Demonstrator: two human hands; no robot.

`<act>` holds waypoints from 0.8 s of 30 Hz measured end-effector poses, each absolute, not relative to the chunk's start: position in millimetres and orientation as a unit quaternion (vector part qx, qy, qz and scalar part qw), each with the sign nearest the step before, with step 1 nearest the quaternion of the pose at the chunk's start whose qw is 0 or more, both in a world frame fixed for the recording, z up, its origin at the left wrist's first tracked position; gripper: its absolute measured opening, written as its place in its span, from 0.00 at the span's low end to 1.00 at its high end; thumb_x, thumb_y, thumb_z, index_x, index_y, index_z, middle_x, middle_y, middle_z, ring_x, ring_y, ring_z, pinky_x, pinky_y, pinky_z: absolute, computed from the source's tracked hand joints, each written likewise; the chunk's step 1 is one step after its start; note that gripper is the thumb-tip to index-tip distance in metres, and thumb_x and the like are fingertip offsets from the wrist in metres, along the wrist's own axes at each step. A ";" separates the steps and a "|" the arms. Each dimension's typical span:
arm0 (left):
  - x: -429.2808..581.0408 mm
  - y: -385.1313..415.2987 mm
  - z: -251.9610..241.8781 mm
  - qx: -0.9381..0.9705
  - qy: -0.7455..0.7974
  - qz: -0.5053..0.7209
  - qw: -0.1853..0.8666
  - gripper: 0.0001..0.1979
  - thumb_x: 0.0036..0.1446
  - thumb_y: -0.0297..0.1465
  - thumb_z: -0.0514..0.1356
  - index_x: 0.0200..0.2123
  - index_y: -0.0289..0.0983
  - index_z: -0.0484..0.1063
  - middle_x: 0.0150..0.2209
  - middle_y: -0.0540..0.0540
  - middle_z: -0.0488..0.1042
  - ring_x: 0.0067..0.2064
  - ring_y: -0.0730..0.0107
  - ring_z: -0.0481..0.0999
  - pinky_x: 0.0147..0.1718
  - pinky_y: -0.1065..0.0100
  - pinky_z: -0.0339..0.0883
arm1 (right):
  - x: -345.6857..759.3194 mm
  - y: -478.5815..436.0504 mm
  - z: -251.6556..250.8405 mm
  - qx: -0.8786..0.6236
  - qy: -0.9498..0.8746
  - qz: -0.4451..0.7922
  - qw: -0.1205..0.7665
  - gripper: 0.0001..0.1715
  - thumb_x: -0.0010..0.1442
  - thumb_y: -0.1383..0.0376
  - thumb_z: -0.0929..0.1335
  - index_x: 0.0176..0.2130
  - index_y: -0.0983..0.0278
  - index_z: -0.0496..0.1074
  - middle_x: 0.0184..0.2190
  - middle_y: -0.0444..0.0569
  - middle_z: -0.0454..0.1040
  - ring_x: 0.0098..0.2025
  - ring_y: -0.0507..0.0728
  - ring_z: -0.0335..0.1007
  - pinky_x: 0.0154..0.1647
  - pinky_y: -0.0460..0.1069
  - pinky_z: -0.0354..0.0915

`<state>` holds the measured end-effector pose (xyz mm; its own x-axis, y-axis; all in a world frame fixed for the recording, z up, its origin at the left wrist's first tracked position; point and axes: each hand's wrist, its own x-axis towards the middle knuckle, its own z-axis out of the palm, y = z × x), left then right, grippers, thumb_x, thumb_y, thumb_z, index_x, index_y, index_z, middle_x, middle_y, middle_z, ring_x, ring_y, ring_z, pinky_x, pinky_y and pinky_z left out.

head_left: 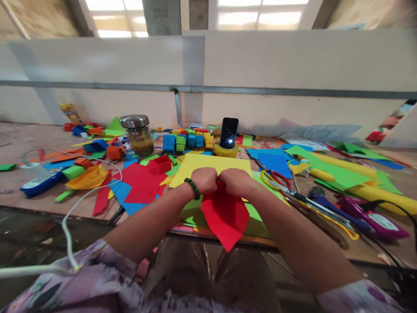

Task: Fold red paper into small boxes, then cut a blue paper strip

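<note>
The front edge of the table (9, 187) runs across the lower part of the frame, and the two hands work just behind it, in the middle. The room around them is narrow. On the left side, flat red sheets (141, 182) lie near the left forearm; on the right side, the scissors (276, 180) with yellow and red handles are close to the right forearm. Behind the hands there is a flat yellow sheet (195, 163), and beyond it a row of small coloured cubes (182, 142) and a dark phone (229, 132), which leans upright on a yellow ring (226, 151).

The red paper (224, 213) is smooth and thin, bent into a hollow curve, with one pointed corner directed downward. Under it, green sheets (189, 212) lie flat. In the left part of the frame stands a clear glass jar (140, 141) with a metal lid, and at the right are smooth yellow tubes (387, 198).

The left hand (204, 180) and the right hand (237, 181) are close together, both with curled fingers, pinching the upper end of the red paper. The fingertips are partly hidden. The paper hangs below the fingers, and its lowest corner reaches past the table edge in the picture.
</note>
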<state>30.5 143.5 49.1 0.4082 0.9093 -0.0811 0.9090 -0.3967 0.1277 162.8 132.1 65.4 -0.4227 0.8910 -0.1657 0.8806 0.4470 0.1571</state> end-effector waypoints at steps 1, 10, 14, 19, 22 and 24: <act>32.3 143.4 50.8 0.838 0.541 -0.004 0.069 0.14 0.48 0.30 0.59 0.38 0.34 0.80 0.37 0.34 0.79 0.41 0.51 0.79 0.34 0.65 0.70 | 163.4 131.5 65.9 0.524 0.844 0.019 0.116 0.17 0.56 0.69 0.64 0.43 0.63 0.78 0.41 0.58 0.80 0.45 0.66 0.76 0.38 0.51 0.66; 40.2 145.5 58.1 0.857 0.512 -0.043 0.047 0.15 0.48 0.28 0.60 0.40 0.32 0.79 0.38 0.32 0.79 0.43 0.48 0.79 0.38 0.62 0.72 | 166.4 128.0 68.2 0.540 0.831 0.015 0.129 0.15 0.58 0.66 0.66 0.44 0.65 0.77 0.42 0.61 0.79 0.46 0.65 0.76 0.43 0.50 0.66; 40.1 146.9 56.1 0.857 0.511 -0.041 0.047 0.15 0.48 0.28 0.60 0.40 0.31 0.79 0.38 0.32 0.79 0.43 0.48 0.79 0.38 0.62 0.72 | 165.1 129.0 66.8 0.544 0.830 0.018 0.125 0.16 0.59 0.67 0.65 0.45 0.66 0.77 0.43 0.62 0.79 0.48 0.65 0.75 0.45 0.51 0.66; 40.5 144.8 53.0 0.854 0.517 -0.031 0.055 0.15 0.49 0.29 0.60 0.41 0.31 0.78 0.37 0.32 0.79 0.43 0.47 0.79 0.38 0.61 0.72 | 165.1 127.9 66.7 0.542 0.831 0.011 0.126 0.16 0.60 0.67 0.64 0.46 0.68 0.77 0.43 0.63 0.79 0.48 0.65 0.75 0.44 0.50 0.66; 40.3 143.3 52.2 0.854 0.517 -0.026 0.056 0.15 0.49 0.29 0.61 0.40 0.32 0.78 0.37 0.32 0.79 0.43 0.47 0.79 0.38 0.61 0.72 | 166.2 127.8 66.2 0.536 0.834 0.007 0.129 0.16 0.59 0.67 0.65 0.44 0.66 0.77 0.42 0.61 0.79 0.46 0.65 0.76 0.42 0.50 0.66; 39.5 142.7 52.2 0.854 0.517 -0.023 0.057 0.14 0.49 0.29 0.60 0.40 0.32 0.78 0.37 0.33 0.79 0.43 0.48 0.79 0.38 0.62 0.72 | 166.6 128.6 64.8 0.534 0.836 0.009 0.127 0.16 0.60 0.66 0.64 0.44 0.66 0.77 0.42 0.61 0.79 0.46 0.65 0.76 0.42 0.50 0.66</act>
<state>39.5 142.7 52.2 0.4640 0.8804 -0.0982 0.8856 -0.4586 0.0732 166.6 128.6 64.8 -0.3979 0.8948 -0.2027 0.8904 0.4298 0.1498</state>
